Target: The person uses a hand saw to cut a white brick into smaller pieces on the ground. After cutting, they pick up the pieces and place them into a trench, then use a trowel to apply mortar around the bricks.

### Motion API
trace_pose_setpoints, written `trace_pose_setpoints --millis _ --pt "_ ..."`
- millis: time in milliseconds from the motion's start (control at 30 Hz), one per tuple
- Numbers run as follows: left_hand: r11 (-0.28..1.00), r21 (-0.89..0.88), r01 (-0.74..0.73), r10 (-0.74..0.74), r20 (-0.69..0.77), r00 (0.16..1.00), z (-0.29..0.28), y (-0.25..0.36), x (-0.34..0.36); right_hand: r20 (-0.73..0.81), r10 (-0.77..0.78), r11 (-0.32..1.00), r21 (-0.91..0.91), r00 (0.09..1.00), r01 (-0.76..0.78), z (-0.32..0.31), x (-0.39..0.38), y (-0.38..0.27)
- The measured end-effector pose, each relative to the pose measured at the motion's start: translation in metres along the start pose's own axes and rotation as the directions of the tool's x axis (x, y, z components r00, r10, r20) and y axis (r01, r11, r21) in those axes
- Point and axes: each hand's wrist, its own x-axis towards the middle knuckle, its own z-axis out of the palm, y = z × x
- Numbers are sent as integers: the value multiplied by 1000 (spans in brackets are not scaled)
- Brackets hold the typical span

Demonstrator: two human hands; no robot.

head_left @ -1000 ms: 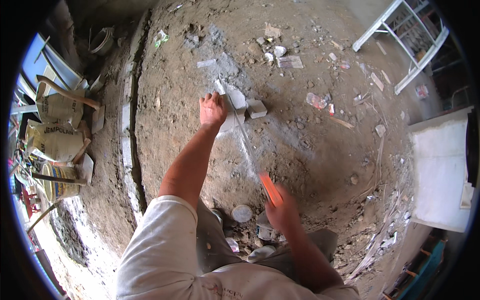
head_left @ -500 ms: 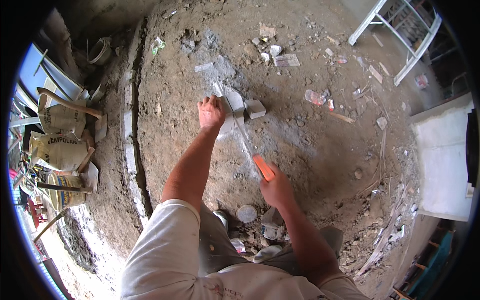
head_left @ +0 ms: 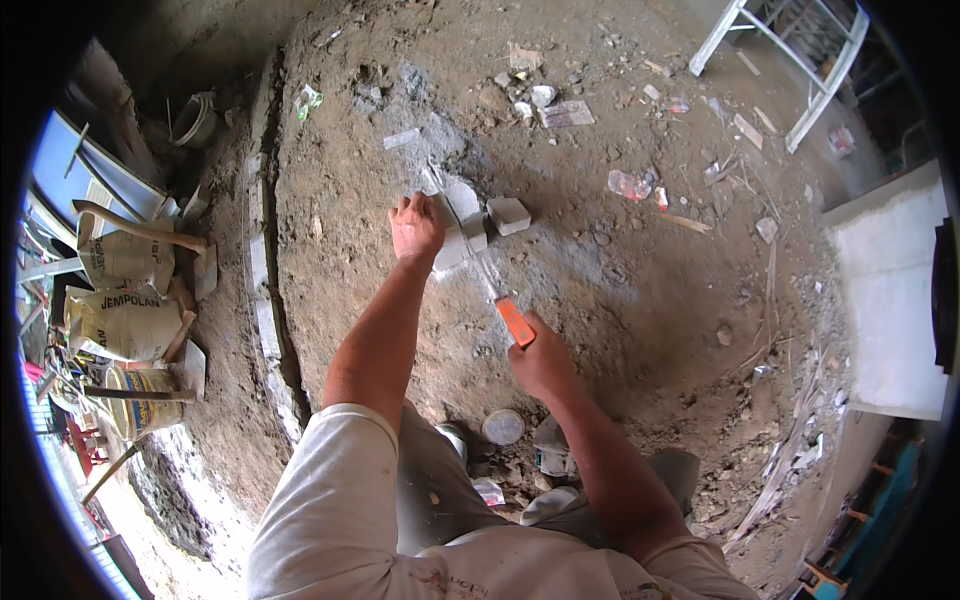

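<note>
My left hand (head_left: 415,226) presses down on a pale grey block (head_left: 458,222) lying on the dirt floor. My right hand (head_left: 541,360) grips the orange handle of a hand saw (head_left: 515,321). Its thin blade runs up and to the left across the block, beside my left hand. A smaller cut piece of block (head_left: 508,214) lies just right of the big one. Grey dust covers the ground around them.
A trench (head_left: 268,260) edged with pale blocks runs down the left. Filled sacks (head_left: 125,322), a bucket and wooden handles crowd the far left. A white metal frame (head_left: 790,60) stands top right, a white slab (head_left: 885,300) at right. Litter and a round lid (head_left: 503,427) lie about.
My right hand and the saw have pushed forward, up and to the left toward the block. My left hand has stayed on the block.
</note>
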Motion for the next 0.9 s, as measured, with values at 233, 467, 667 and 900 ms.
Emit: trace_pose_setpoints --millis 233,467,667,900 --pt "1000 11 1 -1 -6 1000 -5 -7 -2 -10 -189 982 -7 982 189 -20 -97 30" --pt "998 51 33 -34 20 999 8 -6 -2 39 49 997 65 998 -52 1 -8 5" --pt "995 26 96 -99 161 982 -12 10 1 -77 -155 988 -8 985 154 -16 -117 55" --pt "998 63 15 -18 53 998 13 -11 5 41 60 992 111 997 -65 -4 -12 12"
